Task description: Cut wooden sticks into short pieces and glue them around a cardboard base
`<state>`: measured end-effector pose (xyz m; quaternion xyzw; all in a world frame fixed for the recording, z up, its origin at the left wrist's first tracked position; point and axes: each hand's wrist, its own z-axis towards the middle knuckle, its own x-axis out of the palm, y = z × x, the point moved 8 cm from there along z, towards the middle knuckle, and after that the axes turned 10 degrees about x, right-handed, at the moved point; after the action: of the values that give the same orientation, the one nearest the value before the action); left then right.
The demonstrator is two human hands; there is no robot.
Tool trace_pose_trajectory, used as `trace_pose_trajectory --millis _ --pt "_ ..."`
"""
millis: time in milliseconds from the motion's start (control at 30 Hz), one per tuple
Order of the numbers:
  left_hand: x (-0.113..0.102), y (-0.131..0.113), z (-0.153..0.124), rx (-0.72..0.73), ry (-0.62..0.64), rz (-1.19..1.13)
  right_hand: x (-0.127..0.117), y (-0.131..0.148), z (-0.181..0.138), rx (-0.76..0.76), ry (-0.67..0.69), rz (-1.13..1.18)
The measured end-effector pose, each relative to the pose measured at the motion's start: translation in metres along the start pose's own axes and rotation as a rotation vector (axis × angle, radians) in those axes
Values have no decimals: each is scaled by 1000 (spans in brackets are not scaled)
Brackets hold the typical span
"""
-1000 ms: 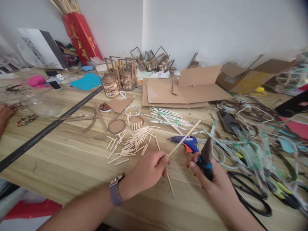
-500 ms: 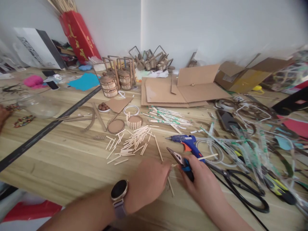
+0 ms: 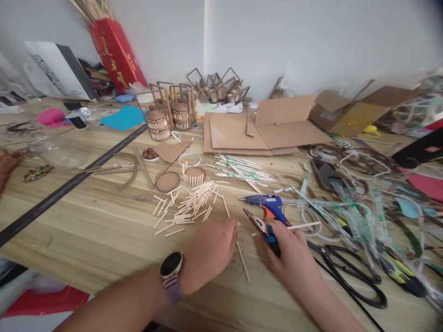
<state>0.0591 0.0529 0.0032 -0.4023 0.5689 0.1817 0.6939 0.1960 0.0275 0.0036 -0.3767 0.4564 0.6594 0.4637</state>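
Separation between the left hand (image 3: 212, 244) and the pliers (image 3: 266, 231) has increased over the last half second. Right hand (image 3: 292, 249): grip wrapped around the pliers' handles, with a pale stick (image 3: 308, 225) projecting past the knuckles. Left hand: grip curled inward (whether it pinches a piece, I cannot tell). Short sticks (image 3: 197, 201) lie in a loose pile on the desk (image 3: 104, 230) beyond the left hand; a glue gun (image 3: 265, 201) rests just beyond the pliers.
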Motion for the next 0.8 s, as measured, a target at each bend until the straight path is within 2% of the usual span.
trace_pose_trajectory --millis 167,267,333,433,533,800 --pt "-21 16 5 17 -233 -48 0 9 -5 -65 32 123" --pt "-34 16 2 68 -372 -106 -2 14 -7 -80 29 169" --pt "-37 11 0 118 -406 -178 -4 18 -9 -106 25 203" --pt "-26 0 -1 168 -283 -334 -8 26 -11 -158 17 240" --pt "-11 -6 -2 145 -130 -436 -8 29 -14 -168 24 282" --pt "-3 -7 -1 98 -17 -529 -7 29 -18 -131 8 366"
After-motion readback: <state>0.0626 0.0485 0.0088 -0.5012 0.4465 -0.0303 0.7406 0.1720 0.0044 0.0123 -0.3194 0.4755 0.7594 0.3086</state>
